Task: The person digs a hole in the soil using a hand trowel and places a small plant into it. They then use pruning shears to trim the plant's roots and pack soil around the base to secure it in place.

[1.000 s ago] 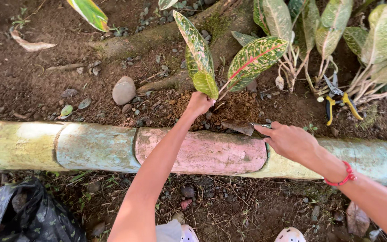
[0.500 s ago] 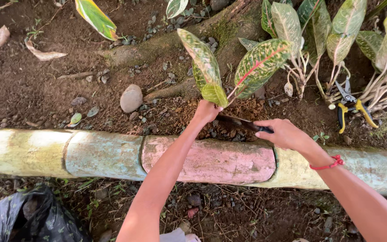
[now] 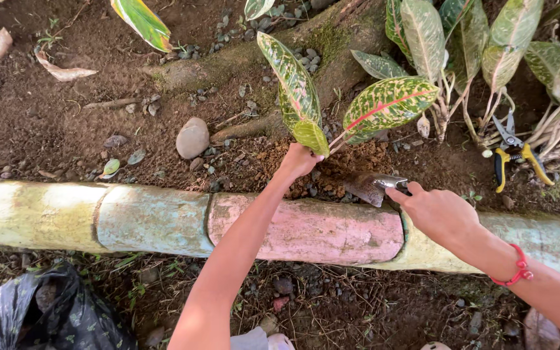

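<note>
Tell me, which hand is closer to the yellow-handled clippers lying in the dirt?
Right. The right hand, holding a small trowel, is just left of and below the clippers. The left hand grips the spotted plant farther left.

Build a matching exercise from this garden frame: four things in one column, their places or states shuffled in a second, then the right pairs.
Things
1. left hand
2. right hand
3. pruning shears
4. black plastic bag

Places or states
A. lying on the soil at the right, among pale plant stems
B. gripping the variegated plant at its base
C. on the ground at lower left, on the near side of the painted border
D. holding a small trowel with its blade at the loose soil

Pairs: 1-B, 2-D, 3-A, 4-C
</note>
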